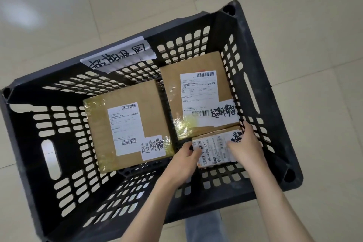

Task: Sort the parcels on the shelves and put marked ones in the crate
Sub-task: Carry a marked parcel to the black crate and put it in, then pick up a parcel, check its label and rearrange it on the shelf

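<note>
A black slotted plastic crate point(47, 127) stands on the floor below me. Two brown cardboard parcels lie flat on its bottom, the left parcel point(151, 108) and the right parcel point(172, 84), each with a white shipping label and a handwritten white sticker. A small parcel point(214, 149) with barcode labels sits at the crate's near right, below the right parcel. My left hand point(184, 161) grips its left edge. My right hand point(245, 143) lies over its right side, covering part of its sticker.
A white paper sign point(117, 55) with handwritten characters is taped over the crate's far rim. Beige floor tiles point(314, 45) surround the crate. My trouser leg point(204, 226) shows just below the crate's near wall. No shelves are in view.
</note>
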`<state>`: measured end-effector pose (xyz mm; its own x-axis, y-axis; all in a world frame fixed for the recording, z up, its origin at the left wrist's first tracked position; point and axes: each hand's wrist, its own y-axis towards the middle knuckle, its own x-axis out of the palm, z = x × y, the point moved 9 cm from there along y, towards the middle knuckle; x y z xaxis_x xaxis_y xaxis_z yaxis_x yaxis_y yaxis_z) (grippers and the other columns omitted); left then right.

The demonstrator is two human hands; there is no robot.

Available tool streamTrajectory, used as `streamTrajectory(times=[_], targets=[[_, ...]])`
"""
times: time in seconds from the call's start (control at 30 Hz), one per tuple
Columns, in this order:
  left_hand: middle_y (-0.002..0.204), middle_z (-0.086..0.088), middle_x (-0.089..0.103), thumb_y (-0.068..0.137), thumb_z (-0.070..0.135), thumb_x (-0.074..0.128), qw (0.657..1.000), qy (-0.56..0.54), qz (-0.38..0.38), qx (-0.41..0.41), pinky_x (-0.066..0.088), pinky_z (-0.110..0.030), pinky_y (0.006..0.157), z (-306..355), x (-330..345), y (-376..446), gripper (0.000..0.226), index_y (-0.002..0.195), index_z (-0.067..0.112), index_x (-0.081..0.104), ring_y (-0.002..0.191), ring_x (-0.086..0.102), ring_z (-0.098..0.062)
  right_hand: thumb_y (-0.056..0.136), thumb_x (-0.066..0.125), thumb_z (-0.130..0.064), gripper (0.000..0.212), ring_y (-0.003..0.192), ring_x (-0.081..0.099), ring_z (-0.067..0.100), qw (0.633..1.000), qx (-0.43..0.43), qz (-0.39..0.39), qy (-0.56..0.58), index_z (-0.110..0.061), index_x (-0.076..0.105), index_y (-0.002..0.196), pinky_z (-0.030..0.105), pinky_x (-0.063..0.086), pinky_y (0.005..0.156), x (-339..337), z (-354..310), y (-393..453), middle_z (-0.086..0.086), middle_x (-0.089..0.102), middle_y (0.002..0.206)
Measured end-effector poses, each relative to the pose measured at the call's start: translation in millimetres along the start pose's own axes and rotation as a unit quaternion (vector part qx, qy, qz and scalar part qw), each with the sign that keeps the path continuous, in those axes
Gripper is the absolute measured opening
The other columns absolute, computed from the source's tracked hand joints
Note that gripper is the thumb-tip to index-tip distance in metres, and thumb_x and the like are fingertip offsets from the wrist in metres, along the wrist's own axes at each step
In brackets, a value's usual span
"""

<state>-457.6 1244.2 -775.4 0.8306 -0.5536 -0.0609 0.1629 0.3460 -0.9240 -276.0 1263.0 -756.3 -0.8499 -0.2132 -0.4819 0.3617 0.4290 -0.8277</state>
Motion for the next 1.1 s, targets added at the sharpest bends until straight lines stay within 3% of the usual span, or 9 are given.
streamTrajectory(times=[0.1,0.17,0.27,0.43,0.57,0.7,0.8,0.87,1.1], targets=[[0.147,0.000,0.042,0.096,0.046,0.040,0.998,0.044,0.027,0.020,0.032,-0.037,0.111,12.6,-9.4,-7.5,0.060,0.148,0.021,0.023,0.132,0.041,-0.015,0.087,0.059,-0.006,0.069,0.123,0.049,0.026,1.000,-0.005,-0.008,0.011,-0.020,0.027,0.147,0.036,0.045,0.096,-1.9,-2.5,-6.1,0.006,0.047,0.139],[0.149,0.002,0.037,0.095,0.044,0.044,0.996,0.056,0.047,0.055,0.032,-0.027,0.105,27.5,-18.4,-18.2,0.062,0.149,0.026,0.020,0.132,0.040,-0.011,0.088,0.060,-0.007,0.067,0.124,0.048,0.023,0.999,-0.015,-0.015,0.030,-0.021,0.028,0.146,0.023,0.045,0.082,-4.3,-4.5,-14.4,0.003,0.044,0.142],[0.144,0.006,0.044,0.094,0.041,0.049,0.992,0.040,0.053,0.103,0.032,-0.017,0.088,52.0,-28.4,-37.9,0.062,0.148,0.028,0.023,0.112,0.044,0.000,0.090,0.059,-0.007,0.064,0.126,0.044,0.016,0.998,-0.042,-0.009,0.054,-0.022,0.030,0.145,0.004,0.035,0.057,-11.7,-13.5,-34.4,0.000,0.043,0.143],[0.146,0.006,0.041,0.089,0.040,0.057,0.981,0.038,0.044,0.186,0.041,-0.020,0.090,80.8,-45.8,-80.1,0.067,0.147,0.029,0.026,0.115,0.049,-0.001,0.089,0.061,-0.007,0.063,0.101,0.038,0.002,0.990,-0.091,0.030,0.102,-0.021,0.034,0.143,-0.001,0.036,0.050,-24.6,-34.9,-84.1,0.000,0.047,0.138],[0.143,0.012,0.042,0.086,0.044,0.057,0.955,0.082,0.055,0.278,0.042,-0.023,0.096,109.3,-65.4,-150.6,0.068,0.146,0.032,0.028,0.123,0.048,-0.007,0.088,0.063,-0.008,0.064,0.105,0.039,0.001,0.976,-0.145,0.081,0.143,-0.020,0.033,0.144,0.010,0.032,0.080,-43.5,-62.5,-150.1,-0.001,0.047,0.140],[0.136,0.015,0.046,0.087,0.041,0.056,0.912,0.142,0.071,0.377,0.040,-0.024,0.102,139.4,-81.2,-252.6,0.060,0.142,0.034,0.032,0.122,0.047,-0.004,0.088,0.063,-0.009,0.066,0.105,0.041,0.001,0.952,-0.188,0.136,0.198,-0.023,0.032,0.144,0.015,0.033,0.082,-71.2,-84.3,-244.3,-0.002,0.046,0.140],[0.135,0.013,0.049,0.088,0.039,0.054,0.864,0.215,0.066,0.450,0.042,-0.029,0.103,158.0,-75.7,-335.4,0.056,0.141,0.030,0.036,0.120,0.048,-0.005,0.087,0.065,-0.016,0.067,0.126,0.044,0.013,0.929,-0.215,0.198,0.227,-0.025,0.032,0.144,0.023,0.034,0.097,-95.9,-79.2,-323.9,0.000,0.043,0.144],[0.133,0.011,0.052,0.088,0.040,0.053,0.833,0.244,0.061,0.492,0.042,-0.029,0.102,167.6,-66.2,-376.5,0.056,0.141,0.028,0.038,0.120,0.050,-0.006,0.086,0.065,-0.020,0.068,0.134,0.038,0.015,0.920,-0.224,0.222,0.231,-0.026,0.031,0.145,0.022,0.030,0.096,-109.8,-73.9,-360.6,0.000,0.040,0.146],[0.128,0.008,0.057,0.091,0.026,0.058,0.753,0.303,-0.068,0.580,0.043,-0.027,0.098,142.9,52.5,-505.6,0.044,0.134,0.025,0.047,0.118,0.053,-0.008,0.083,0.068,-0.021,0.069,0.134,0.040,0.021,0.850,-0.153,0.372,0.339,-0.022,0.035,0.143,0.035,0.031,0.112,-146.6,78.3,-510.7,0.006,0.041,0.145]])
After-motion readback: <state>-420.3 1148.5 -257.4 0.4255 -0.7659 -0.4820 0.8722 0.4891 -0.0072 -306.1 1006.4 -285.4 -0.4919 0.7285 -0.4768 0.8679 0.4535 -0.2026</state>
